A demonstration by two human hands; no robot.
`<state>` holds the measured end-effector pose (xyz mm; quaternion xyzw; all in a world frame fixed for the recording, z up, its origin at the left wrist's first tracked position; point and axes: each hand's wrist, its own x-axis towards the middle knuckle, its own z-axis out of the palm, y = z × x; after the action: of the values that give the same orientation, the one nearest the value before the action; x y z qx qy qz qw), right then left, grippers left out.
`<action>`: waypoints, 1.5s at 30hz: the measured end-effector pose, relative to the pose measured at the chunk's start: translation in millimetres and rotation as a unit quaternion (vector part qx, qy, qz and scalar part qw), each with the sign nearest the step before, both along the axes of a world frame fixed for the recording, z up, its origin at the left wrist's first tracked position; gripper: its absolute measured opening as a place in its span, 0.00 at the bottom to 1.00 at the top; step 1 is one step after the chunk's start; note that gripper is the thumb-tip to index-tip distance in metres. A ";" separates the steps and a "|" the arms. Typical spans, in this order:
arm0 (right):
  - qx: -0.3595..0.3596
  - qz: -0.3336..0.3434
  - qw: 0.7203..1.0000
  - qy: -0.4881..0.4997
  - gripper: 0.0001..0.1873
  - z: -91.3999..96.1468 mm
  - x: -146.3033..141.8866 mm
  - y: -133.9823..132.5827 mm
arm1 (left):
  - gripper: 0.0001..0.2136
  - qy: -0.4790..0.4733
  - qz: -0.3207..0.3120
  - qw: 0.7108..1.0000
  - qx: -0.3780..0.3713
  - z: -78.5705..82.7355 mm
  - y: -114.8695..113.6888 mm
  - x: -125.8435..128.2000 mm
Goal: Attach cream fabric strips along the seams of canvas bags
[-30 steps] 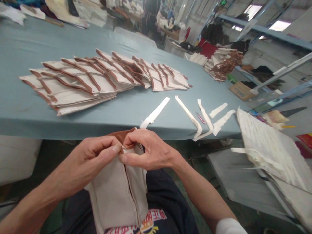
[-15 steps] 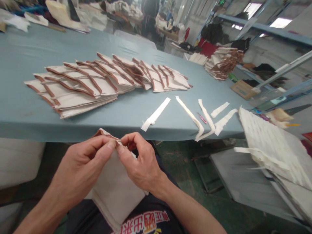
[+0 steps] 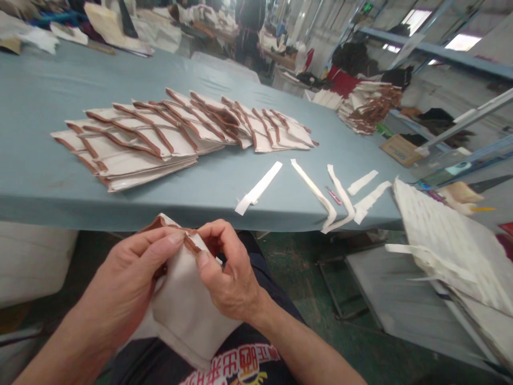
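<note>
Over my lap, in front of the table edge, I hold a cream fabric piece (image 3: 192, 315) with a brown-bound edge. My left hand (image 3: 132, 272) pinches that brown edge between thumb and fingers. Just to its right, my right hand (image 3: 230, 270) grips the same edge, its thumb lying on the cloth. A short stretch of brown binding shows between the two thumbs. The rest of the cloth hangs down over my dark printed clothing. Several similar cream pieces with brown edges (image 3: 148, 139) lie overlapped in a row on the table.
The blue-green table (image 3: 280, 128) spans the view ahead. White strips (image 3: 260, 187) and a small pink tool (image 3: 333, 195) lie near its front edge. Further right are a cardboard box (image 3: 398, 149), a cream-and-brown stack (image 3: 366, 107) and a lower surface with pale material (image 3: 452, 240). Someone stands behind.
My right thumb has shifted away from the left one, so more brown edge shows between them. The cloth's upper left corner has opened out a little.
</note>
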<state>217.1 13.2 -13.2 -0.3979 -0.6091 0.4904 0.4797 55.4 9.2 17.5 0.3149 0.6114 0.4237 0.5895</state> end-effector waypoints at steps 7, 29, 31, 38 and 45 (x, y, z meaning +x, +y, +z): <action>0.033 0.004 0.999 -0.018 0.10 -8.5 7.9 6.0 | 0.21 -0.044 -0.042 0.998 -0.027 -2.7 -2.1 -6.9; 0.193 0.035 0.978 -0.070 0.15 21.2 35.7 31.4 | 0.18 0.165 -0.181 0.952 0.184 11.9 10.8 -11.4; 0.225 0.092 0.965 -0.099 0.13 29.5 38.7 42.6 | 0.17 0.185 -0.196 0.942 0.202 13.3 9.6 -12.7; 0.297 0.224 0.912 -0.171 0.07 42.4 51.6 64.6 | 0.12 0.201 -0.257 0.910 0.256 4.5 2.0 -25.1; 0.252 0.268 0.903 -0.225 0.09 39.0 48.9 60.3 | 0.09 0.258 -0.295 0.855 0.339 16.0 10.6 -25.9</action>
<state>266.0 73.5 25.8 -0.1854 -0.8875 0.3282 0.2652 29.5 19.8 33.5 0.7586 0.4385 0.3147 0.3651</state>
